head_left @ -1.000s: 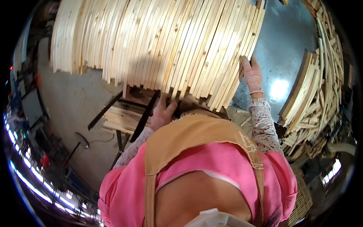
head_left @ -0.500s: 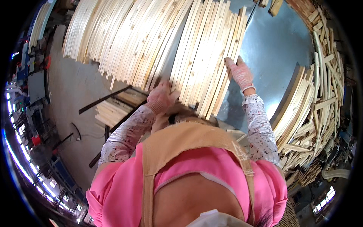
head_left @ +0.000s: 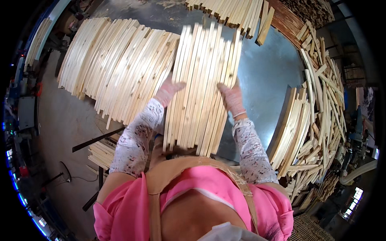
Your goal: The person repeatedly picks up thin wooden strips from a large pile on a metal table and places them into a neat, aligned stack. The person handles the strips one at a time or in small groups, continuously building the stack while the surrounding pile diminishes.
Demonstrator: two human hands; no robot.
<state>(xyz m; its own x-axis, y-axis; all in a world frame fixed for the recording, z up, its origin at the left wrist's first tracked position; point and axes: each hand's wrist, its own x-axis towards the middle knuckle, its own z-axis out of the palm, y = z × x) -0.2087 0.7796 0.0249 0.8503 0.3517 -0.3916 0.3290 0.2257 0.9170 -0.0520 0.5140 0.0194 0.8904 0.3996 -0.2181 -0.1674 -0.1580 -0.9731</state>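
A bundle of pale wooden strips [head_left: 199, 86] lies side by side in front of me, its near ends close to my apron. My left hand [head_left: 169, 91], in a pinkish work glove, grips the bundle's left edge with its thumb on top. On the opposite edge my right hand [head_left: 232, 97], gloved alike, presses in with its thumb over the strips. The other fingers of both hands are partly hidden by the wood. Just left of the bundle spreads a wide row of similar strips [head_left: 116, 68], touching or nearly touching it at the far end.
Under the wood is a smooth grey metal tabletop [head_left: 265, 68]. More strips [head_left: 229, 12] lie at its far edge. A short stack of strips [head_left: 287, 128] stands at the right, beside a heap of loose offcuts [head_left: 327, 100]. Dark metal bars [head_left: 98, 140] jut out at the lower left.
My left hand has moved from the bundle's near end to its left side. The bundle is nearer my body, and its far ends now show. The head view has shifted.
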